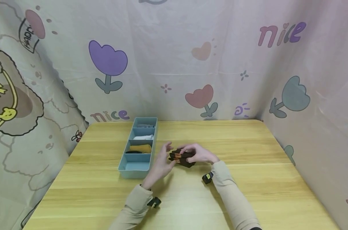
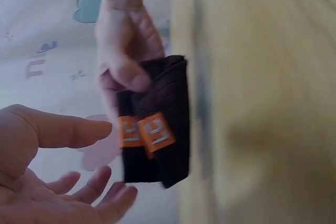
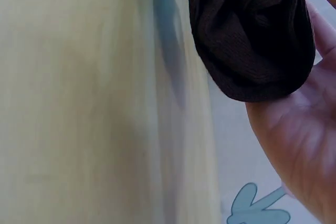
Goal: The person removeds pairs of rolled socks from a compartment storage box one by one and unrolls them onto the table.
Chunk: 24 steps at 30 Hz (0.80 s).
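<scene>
A folded pair of dark brown socks point(image 1: 187, 162) with orange labels is held by my right hand point(image 1: 201, 155) just over the table. The left wrist view shows the right thumb pressed on the socks point(image 2: 176, 98), their labels facing that camera. From the right wrist, the rolled end of the socks point(image 3: 236, 51) is visible, partly covering the fingers. My left hand point(image 1: 159, 166) is close by on the left, its thumb and fingers spread apart. In the left wrist view a small gap separates its fingertips point(image 2: 100, 129) from the socks.
A light blue divided box point(image 1: 134, 174) stands left of the hands. Its rear compartments hold a grey item point(image 1: 145, 126), a white folded cloth item point(image 1: 143, 137), and a mustard one point(image 1: 142, 148) beside something black point(image 1: 133, 152). A patterned curtain point(image 1: 168, 64) hangs behind the wooden table point(image 1: 234, 198).
</scene>
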Motion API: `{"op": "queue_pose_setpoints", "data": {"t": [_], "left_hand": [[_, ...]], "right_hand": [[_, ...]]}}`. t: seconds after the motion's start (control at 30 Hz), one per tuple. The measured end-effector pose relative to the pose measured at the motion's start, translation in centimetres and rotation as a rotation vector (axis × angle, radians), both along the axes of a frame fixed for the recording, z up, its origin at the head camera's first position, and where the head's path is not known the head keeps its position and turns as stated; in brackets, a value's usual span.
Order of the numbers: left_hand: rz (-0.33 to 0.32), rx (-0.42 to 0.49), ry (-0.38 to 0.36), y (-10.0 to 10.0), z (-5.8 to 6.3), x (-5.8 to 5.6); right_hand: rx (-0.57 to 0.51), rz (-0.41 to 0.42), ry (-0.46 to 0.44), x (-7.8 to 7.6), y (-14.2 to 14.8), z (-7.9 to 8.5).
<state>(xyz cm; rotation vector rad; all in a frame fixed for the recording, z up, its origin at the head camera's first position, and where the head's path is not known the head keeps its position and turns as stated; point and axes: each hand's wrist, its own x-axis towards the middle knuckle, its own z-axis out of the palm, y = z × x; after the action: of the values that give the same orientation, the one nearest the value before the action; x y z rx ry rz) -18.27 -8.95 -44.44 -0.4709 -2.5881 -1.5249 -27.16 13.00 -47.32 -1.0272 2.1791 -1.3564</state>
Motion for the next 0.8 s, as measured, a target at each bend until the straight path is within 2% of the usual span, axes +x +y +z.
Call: {"op": "queue_pose_setpoints", "data": {"t": [0.17, 0.27, 0.37, 0.53, 0.8], "left_hand": [[0.022, -0.078, -0.030, 0.8, -1.7, -1.0], [0.019, -0.099, -0.053, 1.0, -2.2, -1.4], [0.013, -0.094, -0.084, 1.1, -2.7, -1.7], [0.019, -0.056, -0.137, 1.0, -3.2, -2.0], [0.008, -0.074, -0.160, 0.5, -3.4, -1.9]], "right_hand": [[0.020, 0.011, 0.023, -0.3, 0.7, -0.5], [0.021, 0.014, 0.015, -0.4, 1.1, -0.8], [0.024, -0.019, -0.002, -0.6, 1.4, -1.1], [0.027, -0.094, -0.025, -0.7, 2.0, -1.7], [-0.031, -0.139, -0.074, -0.8, 2.2, -2.6]]}}
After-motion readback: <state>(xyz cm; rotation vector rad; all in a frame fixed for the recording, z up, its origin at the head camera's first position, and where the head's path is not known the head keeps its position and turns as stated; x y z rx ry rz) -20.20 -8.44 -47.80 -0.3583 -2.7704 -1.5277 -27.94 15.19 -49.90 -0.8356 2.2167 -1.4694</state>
